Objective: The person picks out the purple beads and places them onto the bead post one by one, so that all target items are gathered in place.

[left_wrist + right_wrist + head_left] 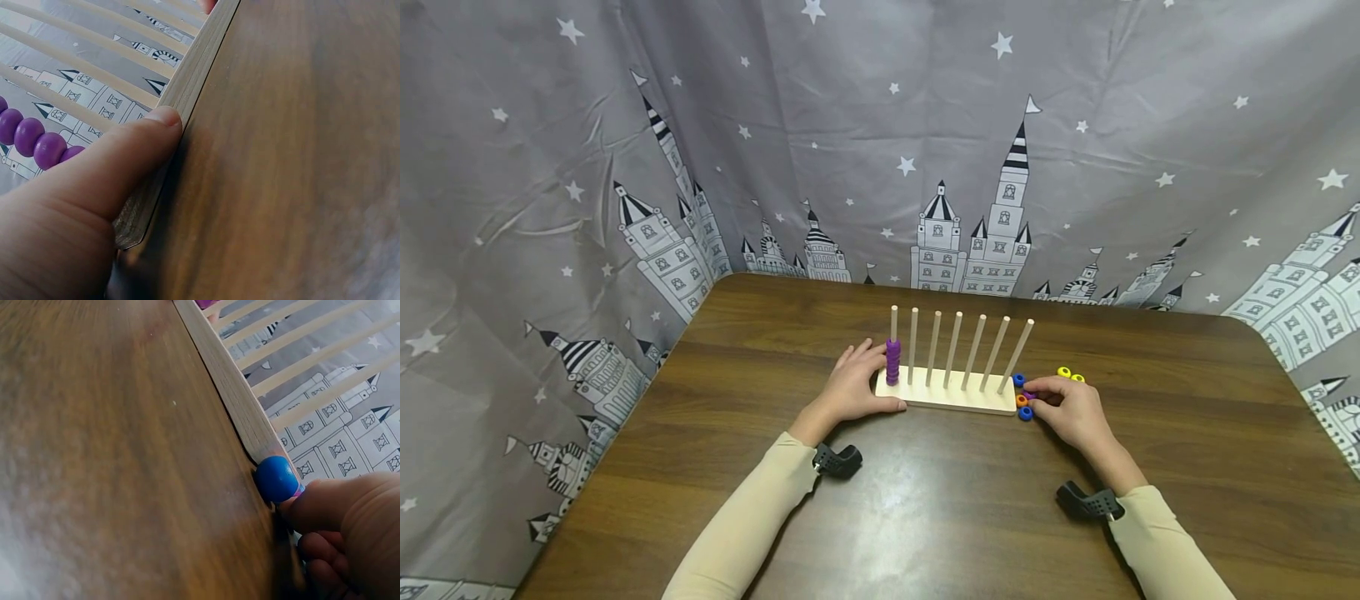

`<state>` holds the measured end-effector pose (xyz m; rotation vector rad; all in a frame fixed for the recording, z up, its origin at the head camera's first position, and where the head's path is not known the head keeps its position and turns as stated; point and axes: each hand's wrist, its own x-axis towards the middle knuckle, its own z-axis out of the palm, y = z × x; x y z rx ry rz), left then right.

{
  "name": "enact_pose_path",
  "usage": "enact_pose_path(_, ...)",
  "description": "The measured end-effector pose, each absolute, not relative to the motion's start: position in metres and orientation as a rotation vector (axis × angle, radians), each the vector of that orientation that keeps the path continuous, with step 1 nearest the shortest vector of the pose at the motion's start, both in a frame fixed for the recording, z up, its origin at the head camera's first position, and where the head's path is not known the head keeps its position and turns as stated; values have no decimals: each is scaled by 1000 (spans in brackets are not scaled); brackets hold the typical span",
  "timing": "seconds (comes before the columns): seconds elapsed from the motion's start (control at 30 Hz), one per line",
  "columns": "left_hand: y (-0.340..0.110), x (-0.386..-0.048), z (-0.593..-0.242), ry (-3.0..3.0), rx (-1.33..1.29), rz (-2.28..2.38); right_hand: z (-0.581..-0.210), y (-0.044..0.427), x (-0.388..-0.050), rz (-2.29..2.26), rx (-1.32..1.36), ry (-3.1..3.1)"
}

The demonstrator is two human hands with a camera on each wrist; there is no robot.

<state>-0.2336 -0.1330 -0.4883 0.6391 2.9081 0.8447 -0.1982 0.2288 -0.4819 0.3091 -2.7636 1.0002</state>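
A pale wooden stand (955,402) with several upright pegs is on the table; its leftmost peg carries a stack of purple beads (892,363). My left hand (853,388) lies around the stand's left end, fingers extended and spread. Its thumb (147,134) rests against the front edge of the base. At the stand's right end, my right hand (1073,412) pinches a purple bead (1029,396) between thumb and index finger. Close by these fingertips lie an orange bead (1022,401), a blue bead (1026,413) and another blue bead (1018,380). In the right wrist view a blue bead (277,479) partly hides the pinched one.
Yellow beads (1063,372) lie behind the right hand. The brown wooden table (925,517) reaches back to a grey curtain (850,108) printed with castles and stars. Each wrist wears a black camera mount (838,461).
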Motion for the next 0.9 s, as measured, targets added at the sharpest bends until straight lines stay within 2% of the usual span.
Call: enact_pose_path(0.9,-133,-234,-487,2888,618,849,-493,232,-201,1073,313,-2553)
